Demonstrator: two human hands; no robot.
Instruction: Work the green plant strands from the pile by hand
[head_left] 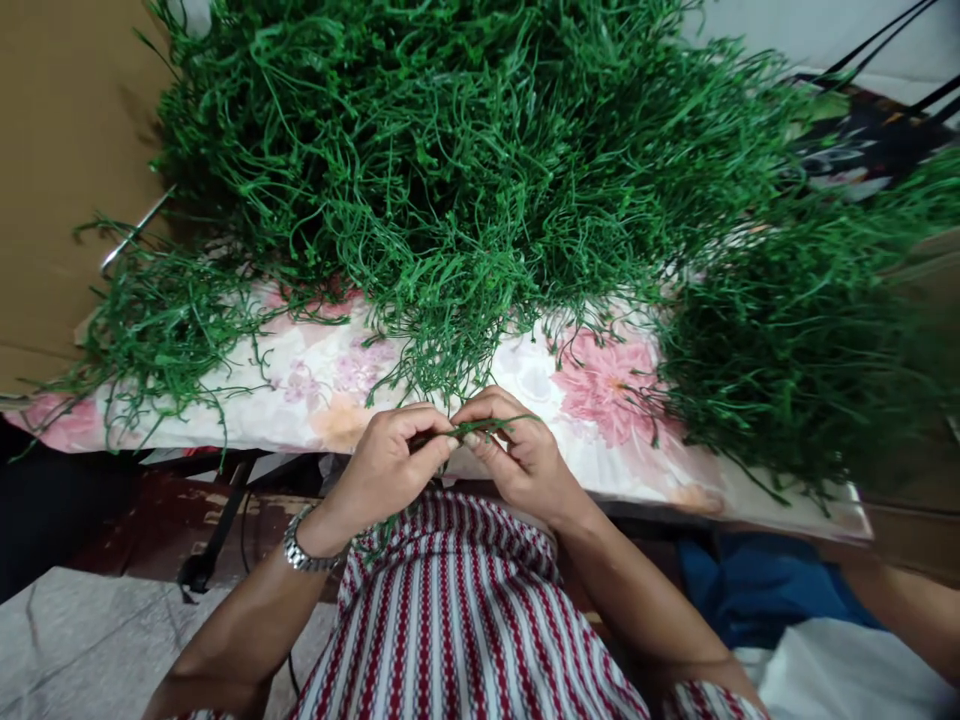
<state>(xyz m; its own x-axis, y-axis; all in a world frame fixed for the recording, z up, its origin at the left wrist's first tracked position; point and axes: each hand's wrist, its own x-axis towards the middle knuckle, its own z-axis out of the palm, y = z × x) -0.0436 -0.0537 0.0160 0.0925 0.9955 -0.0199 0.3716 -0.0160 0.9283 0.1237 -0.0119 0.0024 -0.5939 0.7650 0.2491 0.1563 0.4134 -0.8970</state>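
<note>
Both hands meet just in front of the near table edge. My left hand [394, 455], with a metal watch [296, 540] on its wrist, is closed in a pinch on thin green stems [484, 427]. Facing it, my right hand [517, 450] pinches the same stems between thumb and forefinger. Some of the strands trail below the left hand toward the striped shirt. Just beyond the fingers, loose strands hang from a large heap of green stems [450, 150], which look like artificial greenery.
A flowered cloth [517, 375] covers the table. Smaller piles lie at left [165, 330] and right [780, 350]. A thin metal rod [139, 230] leans by the cardboard [67, 200]. A dark bag [862, 140] is at back right. Another person's arm [911, 610] shows at lower right.
</note>
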